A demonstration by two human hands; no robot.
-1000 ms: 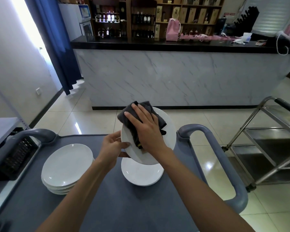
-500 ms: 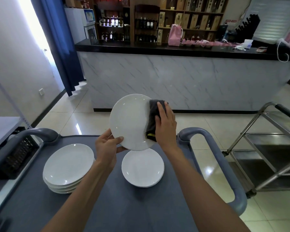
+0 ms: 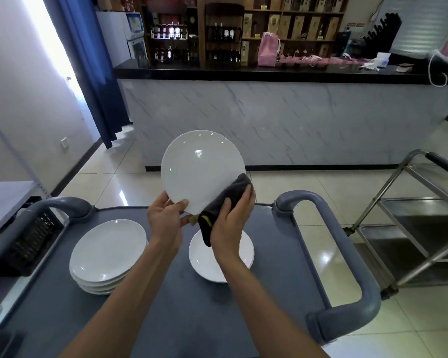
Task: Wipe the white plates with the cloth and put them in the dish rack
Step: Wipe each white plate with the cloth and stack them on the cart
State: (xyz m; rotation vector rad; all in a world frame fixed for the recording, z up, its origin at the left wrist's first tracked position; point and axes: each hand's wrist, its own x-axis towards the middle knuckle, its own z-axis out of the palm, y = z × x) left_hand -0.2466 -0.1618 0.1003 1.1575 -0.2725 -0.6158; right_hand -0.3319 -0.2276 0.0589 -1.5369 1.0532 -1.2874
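White plate (image 3: 201, 169) held nearly upright above the cart (image 3: 166, 319), its face toward the camera. Left hand (image 3: 166, 220) pinches the lower rim, thumb on the face and fingers behind. Right hand (image 3: 230, 223) grasps the dark cloth (image 3: 225, 200), which is folded over the plate's lower right edge; the fingers curl round the cloth and press it to the rim. Step in hand, by judgement: wiping the edge of this plate, the face appearing already clean and glossy. On the cart, directly below the hands, lies a single plate (image 3: 204, 262); to the left of it stands a stack (image 3: 106, 257) of several plates. No dish rack can be identified with certainty; a black crate (image 3: 29, 244) sits just off the cart's left side, and a steel trolley (image 3: 411, 241) stands well to the cart's right. Next move, by judgement: run the cloth round the remaining rim while the left hand turns the plate, then carry it to the rack. The thin pinch on a smooth glazed rim calls for a firm hold during turning.
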